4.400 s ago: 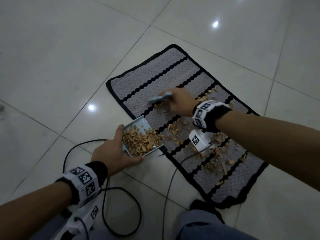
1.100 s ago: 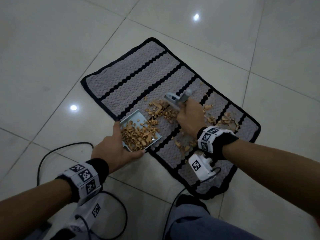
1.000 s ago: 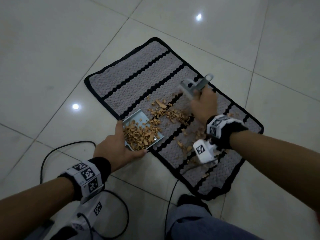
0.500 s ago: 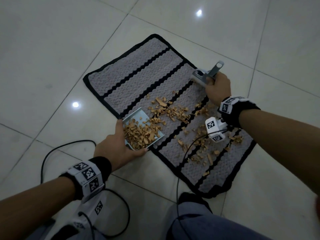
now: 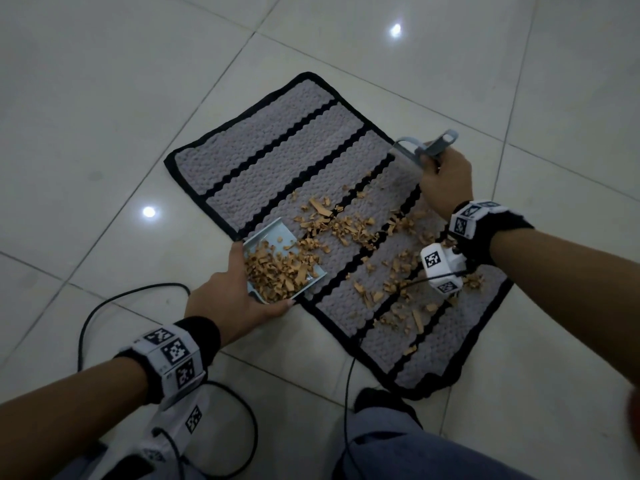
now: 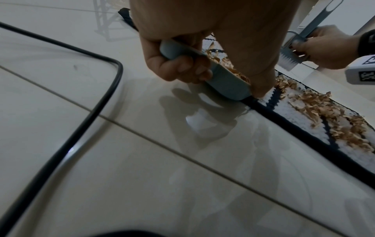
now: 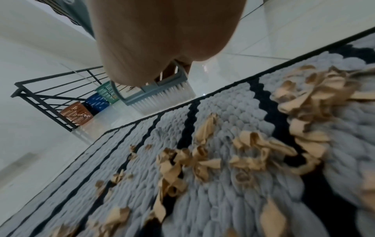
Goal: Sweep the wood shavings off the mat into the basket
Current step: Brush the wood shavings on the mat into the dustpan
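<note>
A grey mat (image 5: 277, 147) with black wavy stripes lies on the tiled floor. Tan wood shavings (image 5: 346, 228) are strewn over its near half and show close up in the right wrist view (image 7: 249, 150). My left hand (image 5: 228, 299) grips a pale blue dustpan (image 5: 273, 233) full of shavings, its lip on the mat's left edge (image 6: 229, 83). My right hand (image 5: 446, 178) holds a grey hand brush (image 5: 426, 148) by the handle, at the mat's far right edge, its white bristles (image 7: 166, 99) just above the mat border. Three baskets, orange (image 7: 77, 113), blue (image 7: 98, 101) and green (image 7: 107, 91), stand far off by a railing.
Black cables (image 5: 114, 299) curl over the tiles near my left arm (image 6: 97, 102), and one runs across the mat's near corner (image 5: 349, 368). A black metal railing (image 7: 44, 89) stands behind the baskets. My knee in jeans (image 5: 398, 445) is at the bottom.
My right hand has carried the brush from beside the dustpan out to the mat's far right edge. The dustpan in my left hand has stayed put, and shavings now lie spread in front of it.
</note>
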Demonstrator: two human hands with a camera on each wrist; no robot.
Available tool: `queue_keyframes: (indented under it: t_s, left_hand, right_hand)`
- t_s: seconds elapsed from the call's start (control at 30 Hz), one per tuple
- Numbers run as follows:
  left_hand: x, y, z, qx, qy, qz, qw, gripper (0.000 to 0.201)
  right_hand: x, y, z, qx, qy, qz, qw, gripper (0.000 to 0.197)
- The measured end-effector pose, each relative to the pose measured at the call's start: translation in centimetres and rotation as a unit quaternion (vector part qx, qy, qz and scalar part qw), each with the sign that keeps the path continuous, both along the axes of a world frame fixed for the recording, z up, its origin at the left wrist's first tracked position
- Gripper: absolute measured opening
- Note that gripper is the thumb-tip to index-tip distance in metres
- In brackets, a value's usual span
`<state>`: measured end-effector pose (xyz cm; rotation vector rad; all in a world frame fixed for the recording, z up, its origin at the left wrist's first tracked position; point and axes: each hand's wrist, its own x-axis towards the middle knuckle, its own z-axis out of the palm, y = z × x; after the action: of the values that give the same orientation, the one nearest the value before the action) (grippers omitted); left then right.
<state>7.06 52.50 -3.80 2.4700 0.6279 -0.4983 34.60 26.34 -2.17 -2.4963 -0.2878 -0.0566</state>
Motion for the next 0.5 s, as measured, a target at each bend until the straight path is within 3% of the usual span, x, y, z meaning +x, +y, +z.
queue_keyframes:
  t_s: [0.17, 0.37, 0.5]
  left_hand:
    - [0.0, 0.0, 0.0, 0.0, 0.001, 0.0, 1.0, 0.127]
    - [0.0, -0.1, 0.1, -0.009, -0.001, -0.002, 1.0, 0.129]
    - [0.0, 0.0, 0.2, -0.01, -0.001, 0.0, 1.0, 0.128]
  right_hand:
    - [-2.5, 2.1, -0.8, -0.012, 0.032, 0.037, 0.999, 0.029]
    - [-8.9, 3.9, -0.2, 0.008, 0.047, 0.159, 0.986, 0.014]
    - [-7.2, 4.2, -0.6, 0.048, 0.063, 0.019, 0.997, 0.015]
